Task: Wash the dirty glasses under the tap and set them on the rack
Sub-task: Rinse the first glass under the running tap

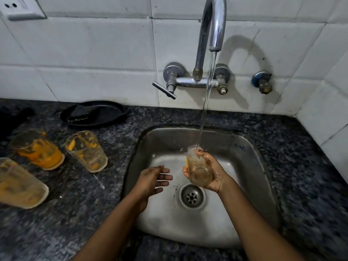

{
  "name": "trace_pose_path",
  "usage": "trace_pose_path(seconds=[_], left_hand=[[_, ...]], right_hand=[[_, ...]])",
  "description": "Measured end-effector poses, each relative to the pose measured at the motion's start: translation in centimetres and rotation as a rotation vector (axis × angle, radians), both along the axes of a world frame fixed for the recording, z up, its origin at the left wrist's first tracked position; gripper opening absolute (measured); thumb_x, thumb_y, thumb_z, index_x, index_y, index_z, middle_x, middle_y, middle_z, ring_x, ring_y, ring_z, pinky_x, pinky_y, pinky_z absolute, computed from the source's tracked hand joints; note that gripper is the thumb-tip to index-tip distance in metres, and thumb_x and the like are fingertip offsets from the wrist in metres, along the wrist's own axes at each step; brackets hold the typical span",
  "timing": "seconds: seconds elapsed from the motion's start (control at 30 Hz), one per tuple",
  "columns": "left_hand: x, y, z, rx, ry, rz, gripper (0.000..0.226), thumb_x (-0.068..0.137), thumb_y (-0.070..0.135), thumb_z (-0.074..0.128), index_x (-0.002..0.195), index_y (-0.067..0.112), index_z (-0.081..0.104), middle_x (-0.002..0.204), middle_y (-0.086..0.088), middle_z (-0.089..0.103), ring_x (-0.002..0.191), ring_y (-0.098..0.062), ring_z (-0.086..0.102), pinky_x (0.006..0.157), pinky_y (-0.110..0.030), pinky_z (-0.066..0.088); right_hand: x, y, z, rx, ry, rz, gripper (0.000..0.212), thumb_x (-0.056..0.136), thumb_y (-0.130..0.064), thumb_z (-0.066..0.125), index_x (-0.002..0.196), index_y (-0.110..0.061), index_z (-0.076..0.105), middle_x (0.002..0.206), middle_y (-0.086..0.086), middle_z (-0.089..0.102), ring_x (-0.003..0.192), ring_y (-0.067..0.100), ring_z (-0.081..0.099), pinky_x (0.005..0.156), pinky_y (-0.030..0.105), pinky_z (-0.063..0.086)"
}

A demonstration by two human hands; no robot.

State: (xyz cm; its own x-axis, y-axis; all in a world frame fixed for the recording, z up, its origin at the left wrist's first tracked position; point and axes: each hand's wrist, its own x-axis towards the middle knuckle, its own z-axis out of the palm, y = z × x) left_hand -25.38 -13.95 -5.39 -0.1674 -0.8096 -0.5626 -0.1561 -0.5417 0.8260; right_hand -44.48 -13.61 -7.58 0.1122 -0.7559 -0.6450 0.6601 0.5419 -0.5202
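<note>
My right hand (212, 174) grips a dirty glass (197, 170) over the steel sink (250, 166), its mouth tilted up into the water stream (206, 102) falling from the chrome tap (212, 27). Orange residue clings to the glass's left side. My left hand (152, 179) hovers empty just left of it, fingers apart, not touching the glass. On the dark granite counter (75, 213) at the left stand three more dirty glasses with orange smears: one nearest the sink (86, 150), one behind it (37, 148), and one at the left edge (20, 183). No rack is in view.
The sink drain (192, 196) lies below the held glass. The tap's lever handle (163, 90) sticks out to the left on the tiled wall. A black pan (92, 114) rests at the back of the counter. A wall socket (20, 8) sits top left.
</note>
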Motion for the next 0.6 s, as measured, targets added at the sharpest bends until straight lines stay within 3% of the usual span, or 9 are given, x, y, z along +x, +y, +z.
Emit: trace_pose_path(seconds=[0.13,0.2,0.27,0.33,0.43,0.5,0.57,0.6], left_hand=[[-1.2,-0.7,0.5,-0.026,0.024,-0.037,0.028,0.096,0.027,0.041,0.098,0.011,0.064,0.083,-0.003,0.069,0.071,-0.014,0.058,0.064,-0.024,0.042],[-2.1,-1.5,1.0,-0.074,0.050,-0.034,0.027,0.096,0.023,0.041,0.100,0.007,0.063,0.080,-0.004,0.067,0.067,-0.013,0.057,0.060,-0.022,0.041],[-3.1,-2.7,1.6,-0.152,0.059,-0.019,0.024,0.096,0.020,0.042,0.095,0.009,0.063,0.080,-0.004,0.065,0.067,-0.012,0.057,0.060,-0.022,0.042],[-4.2,-4.1,2.4,-0.271,0.050,-0.013,0.019,0.095,0.016,0.046,0.087,0.013,0.063,0.082,-0.005,0.065,0.069,-0.012,0.058,0.061,-0.020,0.045],[-5.8,-6.2,4.1,-0.468,0.050,-0.115,0.014,0.091,0.010,0.054,0.083,0.012,0.065,0.077,-0.005,0.066,0.071,-0.014,0.061,0.067,-0.024,0.051],[-7.0,-7.2,5.5,-0.585,-0.039,-0.325,0.013,0.087,0.008,0.059,0.079,0.015,0.066,0.073,-0.002,0.066,0.069,-0.012,0.061,0.067,-0.025,0.050],[-8.5,-8.0,6.8,-0.660,-0.157,-0.587,0.014,0.084,0.001,0.059,0.078,0.013,0.065,0.073,0.000,0.063,0.071,-0.012,0.060,0.068,-0.023,0.047],[-9.4,-8.1,7.4,-0.677,-0.212,-0.705,0.013,0.082,-0.002,0.057,0.083,0.008,0.066,0.077,-0.002,0.062,0.077,-0.015,0.060,0.071,-0.023,0.046]], right_hand=[[-0.9,0.5,0.3,0.043,0.202,0.172,0.043,0.064,-0.028,0.078,0.097,-0.005,0.062,0.077,0.020,0.068,0.072,0.030,0.064,0.073,0.042,0.055],[-1.2,0.0,1.0,-0.011,0.433,0.273,0.054,0.047,-0.025,0.086,0.094,-0.005,0.068,0.087,0.018,0.070,0.075,0.027,0.065,0.077,0.042,0.054],[-1.2,-0.6,1.8,-0.124,0.755,0.284,0.055,0.047,-0.017,0.087,0.098,-0.006,0.068,0.092,0.015,0.070,0.076,0.022,0.065,0.073,0.039,0.055],[-1.5,-1.3,2.8,-0.254,1.062,0.301,0.069,0.051,-0.009,0.087,0.113,-0.008,0.057,0.096,0.006,0.066,0.082,0.019,0.062,0.066,0.031,0.051],[-2.1,-2.2,4.2,-0.430,1.373,0.364,0.089,0.055,-0.004,0.085,0.133,-0.016,0.043,0.113,0.000,0.057,0.104,0.019,0.055,0.076,0.028,0.048],[-2.5,-3.1,4.5,-0.529,1.449,0.343,0.076,0.061,-0.003,0.081,0.128,-0.018,0.050,0.111,-0.001,0.058,0.104,0.020,0.054,0.076,0.027,0.045],[-2.4,-3.8,5.2,-0.650,1.521,0.271,0.036,0.074,-0.008,0.071,0.106,-0.022,0.064,0.104,0.002,0.062,0.102,0.025,0.054,0.078,0.033,0.045],[-2.7,-4.1,5.8,-0.685,1.590,0.220,0.030,0.075,-0.012,0.070,0.103,-0.022,0.066,0.105,0.006,0.063,0.103,0.029,0.055,0.082,0.038,0.046]])
